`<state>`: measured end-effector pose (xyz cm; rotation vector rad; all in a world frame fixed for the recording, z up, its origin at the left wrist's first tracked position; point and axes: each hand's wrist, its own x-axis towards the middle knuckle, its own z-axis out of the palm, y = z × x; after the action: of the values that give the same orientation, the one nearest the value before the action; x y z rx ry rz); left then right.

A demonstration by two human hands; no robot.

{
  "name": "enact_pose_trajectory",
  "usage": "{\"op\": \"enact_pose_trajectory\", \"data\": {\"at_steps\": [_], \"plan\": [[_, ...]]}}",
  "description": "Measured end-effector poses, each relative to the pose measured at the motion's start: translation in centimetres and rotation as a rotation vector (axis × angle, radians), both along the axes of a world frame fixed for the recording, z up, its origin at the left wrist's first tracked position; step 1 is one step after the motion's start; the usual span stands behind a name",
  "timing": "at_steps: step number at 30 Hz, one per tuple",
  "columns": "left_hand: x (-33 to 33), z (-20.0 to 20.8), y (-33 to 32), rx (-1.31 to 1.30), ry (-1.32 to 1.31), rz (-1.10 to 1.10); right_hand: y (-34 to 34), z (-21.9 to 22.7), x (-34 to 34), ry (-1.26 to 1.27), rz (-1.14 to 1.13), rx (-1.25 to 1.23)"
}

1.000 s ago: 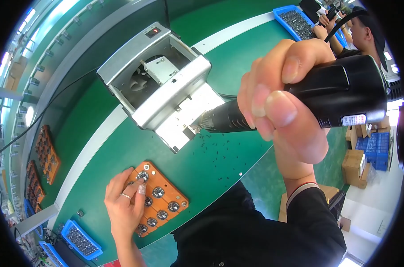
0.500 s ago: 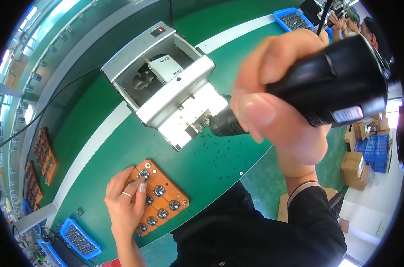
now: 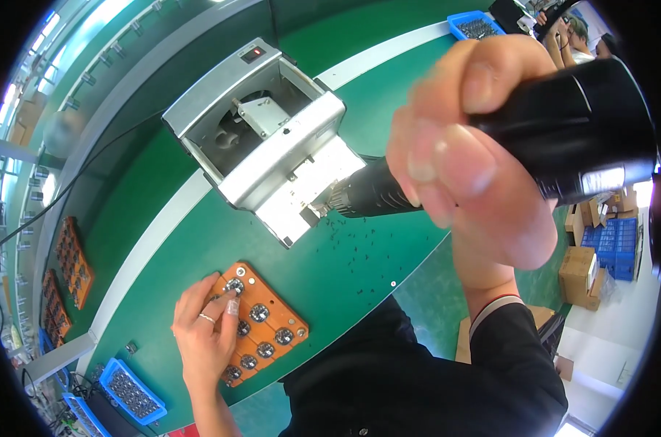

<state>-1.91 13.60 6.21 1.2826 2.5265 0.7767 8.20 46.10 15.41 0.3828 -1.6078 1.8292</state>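
Observation:
My right hand (image 3: 483,146) is wrapped round a black electric screwdriver (image 3: 585,124), large and near in view. The tool's nose points left, and its tip is at the bright front ledge of a grey screw feeder (image 3: 254,138); the exact contact is lost in glare. At the lower left, my left hand (image 3: 205,324) grips an orange fixture plate (image 3: 278,307) lying on the green table. Its index finger and thumb meet at a round metal part (image 3: 235,286) seated in the plate's upper end. Several similar round parts sit in the other recesses.
Small dark screws (image 3: 356,247) lie scattered beside the feeder. Blue bins of small parts stand at lower left (image 3: 131,393) and the far edge (image 3: 476,27). More orange plates (image 3: 74,258) rest at left. Co-workers are at upper right; cartons (image 3: 579,278) stand at right.
My right hand and the screwdriver have shifted slightly right and up in view, showing more of the tool's nose. My left hand and the orange plate look unmoved.

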Motion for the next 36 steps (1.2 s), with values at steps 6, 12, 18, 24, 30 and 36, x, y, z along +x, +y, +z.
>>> {"op": "enact_pose_trajectory", "data": {"at_steps": [6,12,18,24,30,36], "plan": [[0.1,0.0,0.1,0.003,-0.005,0.001,-1.6,1.1,0.4,-0.198,-0.239,0.108],[0.1,0.0,0.2,-0.003,-0.012,0.010,-2.3,1.0,-0.6,-0.207,-0.279,0.130],[0.0,0.0,0.1,0.006,-0.010,0.006,-2.4,1.4,0.3,-0.340,-0.323,0.151],[0.0,-0.1,0.0,0.007,-0.017,0.012,-2.4,-0.3,-1.1,-0.260,-0.325,0.102],[0.0,-0.1,0.1,0.015,-0.032,0.005,-2.2,0.2,-0.2,-0.213,-0.222,0.128],[0.0,-0.2,-0.1,0.001,-0.033,0.003,-3.3,1.8,0.8,-0.327,-0.374,0.073]]}}
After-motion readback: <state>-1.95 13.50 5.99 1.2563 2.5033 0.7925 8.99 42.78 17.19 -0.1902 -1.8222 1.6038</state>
